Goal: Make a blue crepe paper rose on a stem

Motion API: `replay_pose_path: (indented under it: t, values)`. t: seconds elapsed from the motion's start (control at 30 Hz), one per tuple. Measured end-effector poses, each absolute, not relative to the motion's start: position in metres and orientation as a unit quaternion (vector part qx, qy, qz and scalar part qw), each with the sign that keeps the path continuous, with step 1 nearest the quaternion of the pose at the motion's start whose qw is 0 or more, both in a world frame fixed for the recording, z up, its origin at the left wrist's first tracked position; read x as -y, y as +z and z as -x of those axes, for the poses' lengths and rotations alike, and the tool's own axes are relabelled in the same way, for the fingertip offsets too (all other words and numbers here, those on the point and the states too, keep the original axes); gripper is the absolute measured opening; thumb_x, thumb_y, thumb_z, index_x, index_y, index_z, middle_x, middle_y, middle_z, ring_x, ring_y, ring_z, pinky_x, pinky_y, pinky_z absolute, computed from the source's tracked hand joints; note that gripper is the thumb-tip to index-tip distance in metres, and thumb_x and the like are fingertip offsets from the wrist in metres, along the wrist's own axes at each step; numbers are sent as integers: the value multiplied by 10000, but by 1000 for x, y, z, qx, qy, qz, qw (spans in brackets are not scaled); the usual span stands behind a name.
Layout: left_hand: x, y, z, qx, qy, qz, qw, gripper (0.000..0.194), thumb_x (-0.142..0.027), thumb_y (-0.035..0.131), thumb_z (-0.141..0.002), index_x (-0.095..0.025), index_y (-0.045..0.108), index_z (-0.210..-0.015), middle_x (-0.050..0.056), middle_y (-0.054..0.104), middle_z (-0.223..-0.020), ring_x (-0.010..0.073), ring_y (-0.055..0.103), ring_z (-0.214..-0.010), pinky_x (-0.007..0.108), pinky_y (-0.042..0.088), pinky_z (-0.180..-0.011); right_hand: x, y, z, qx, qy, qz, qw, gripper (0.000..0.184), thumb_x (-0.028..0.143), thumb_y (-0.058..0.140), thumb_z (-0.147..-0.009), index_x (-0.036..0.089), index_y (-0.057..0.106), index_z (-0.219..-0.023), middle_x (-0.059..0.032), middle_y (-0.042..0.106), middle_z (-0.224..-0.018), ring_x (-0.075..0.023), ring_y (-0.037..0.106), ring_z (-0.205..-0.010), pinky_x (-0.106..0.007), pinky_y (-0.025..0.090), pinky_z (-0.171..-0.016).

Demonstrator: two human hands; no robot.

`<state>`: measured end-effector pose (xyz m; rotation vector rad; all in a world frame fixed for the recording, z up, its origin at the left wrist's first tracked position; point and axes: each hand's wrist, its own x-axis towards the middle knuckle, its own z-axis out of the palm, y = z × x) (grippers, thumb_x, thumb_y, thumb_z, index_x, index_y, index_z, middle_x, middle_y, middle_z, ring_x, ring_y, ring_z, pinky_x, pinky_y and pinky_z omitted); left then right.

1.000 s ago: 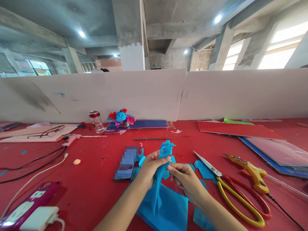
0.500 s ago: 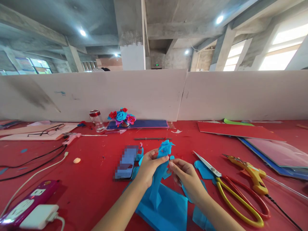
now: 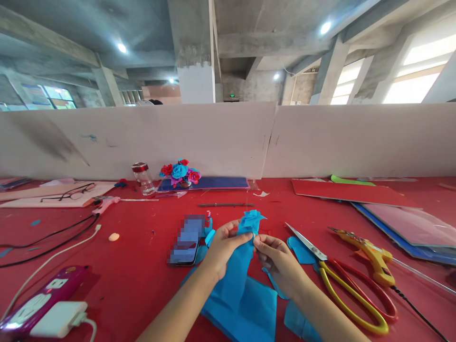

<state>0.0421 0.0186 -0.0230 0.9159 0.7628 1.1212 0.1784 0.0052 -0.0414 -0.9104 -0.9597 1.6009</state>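
My left hand (image 3: 224,249) is closed round a strip of blue crepe paper (image 3: 237,266), its thumb laid across the gathered part. Frilled edges of the strip stick up above the fingers, while the lower end hangs over a folded blue sheet (image 3: 260,311) on the table. Close beside it, my right hand (image 3: 276,254) pinches at the strip's right edge with thumb and forefinger; whatever fine thing lies between those fingertips is too small to make out. Cut blue pieces (image 3: 302,250) lie round both hands.
Scissors (image 3: 347,285) and a yellow glue gun (image 3: 372,256) lie on the right. A phone (image 3: 187,240) rests left of my hands, with a power strip (image 3: 46,297) and cables farther left. Behind stand a glass jar (image 3: 143,179), paper flowers (image 3: 181,172) and a white partition (image 3: 213,137).
The blue strip has turned and spread wider below my left hand, and its frilled top has shifted right. My right fingertips have come in against the strip.
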Motion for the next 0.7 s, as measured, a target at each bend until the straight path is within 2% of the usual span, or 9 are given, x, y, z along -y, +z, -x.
replay_pose_path:
  t: [0.2, 0.4, 0.5, 0.6, 0.7]
  values:
    - [-18, -19, -41, -328, 492, -401, 699, 406, -231, 757, -551, -139, 604, -916, 1, 637, -583, 112, 560, -460, 214, 433, -479, -5, -41, -180, 378, 724, 338, 468, 240, 328, 736, -606, 131, 600, -594, 15, 543, -541, -4, 202, -390, -156, 163, -356]
    - [-21, -23, -41, -397, 515, -415, 637, 466, -213, 772, -515, -161, 555, -925, 16, 671, -637, 147, 605, -543, 242, 459, -533, -4, -42, -177, 422, 642, 401, 500, 231, 359, 718, -632, 156, 614, -667, 64, 435, -450, -40, 304, -418, -174, 227, -399]
    - [-21, -24, -41, -428, 519, -428, 604, 486, -220, 772, -517, -167, 541, -941, 34, 680, -671, 174, 626, -599, 258, 462, -558, -5, -42, -178, 448, 603, 428, 502, 235, 358, 724, -622, 146, 635, -668, 43, 479, -506, -52, 357, -462, -186, 261, -431]
    - [-22, -25, -40, -407, 495, -426, 638, 473, -233, 765, -539, -166, 545, -952, 50, 681, -712, 189, 632, -633, 283, 465, -590, -6, -42, -180, 439, 616, 424, 498, 229, 361, 722, -624, 149, 640, -651, 34, 491, -527, -58, 370, -483, -194, 278, -455]
    - [-26, -30, -37, -366, 466, -410, 694, 430, -221, 769, -532, -161, 556, -901, 41, 668, -703, 192, 631, -634, 295, 461, -606, -6, -42, -182, 430, 639, 412, 488, 239, 370, 731, -605, 154, 629, -615, 44, 466, -495, -54, 344, -464, -194, 241, -429]
